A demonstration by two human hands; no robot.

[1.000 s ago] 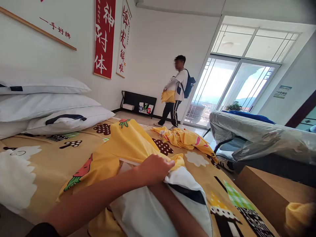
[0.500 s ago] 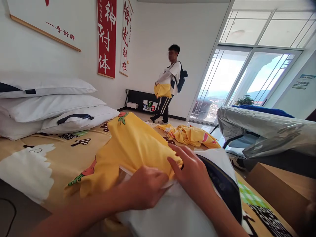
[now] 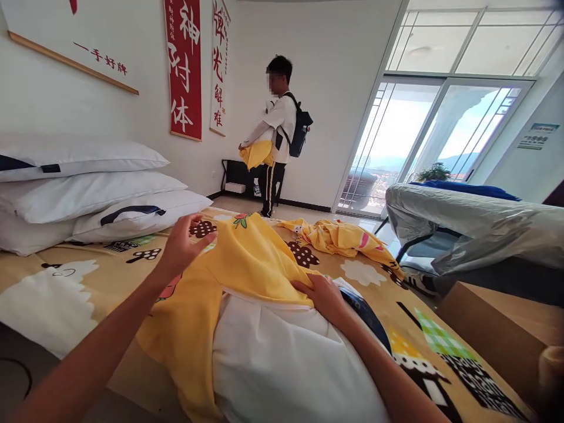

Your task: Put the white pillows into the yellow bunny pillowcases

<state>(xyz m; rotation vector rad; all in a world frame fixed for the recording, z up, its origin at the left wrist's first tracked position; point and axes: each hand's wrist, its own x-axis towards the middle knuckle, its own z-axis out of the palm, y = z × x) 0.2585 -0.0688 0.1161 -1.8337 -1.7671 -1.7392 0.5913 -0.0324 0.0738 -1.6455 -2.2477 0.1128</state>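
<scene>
A yellow pillowcase (image 3: pixel 259 258) with carrot prints is drawn partway over a white pillow (image 3: pixel 282 358) lying in front of me. My right hand (image 3: pixel 324 296) pinches the pillowcase near its open edge, thumb on top, at the pillow's right side. On the left, my left hand (image 3: pixel 187 244) is raised over the other side of the pillowcase with thumb and fingers apart and nothing in it. The pillow's far end is hidden inside the yellow cloth. A dark blue band shows on the pillow beside my right forearm.
Several white pillows (image 3: pixel 101 188) are stacked at the left on the printed bedsheet (image 3: pixel 361 273). A crumpled yellow cloth (image 3: pixel 339 236) lies at the bed's far side. A cardboard box (image 3: pixel 493 335) and plastic-wrapped furniture (image 3: pixel 476 223) stand right. Beyond, a person (image 3: pixel 282 129) holds a yellow-covered bundle.
My left hand has let go of the pillowcase edge and moved left and up. My right hand keeps to the edge. More white pillow shows in front. The person has moved left.
</scene>
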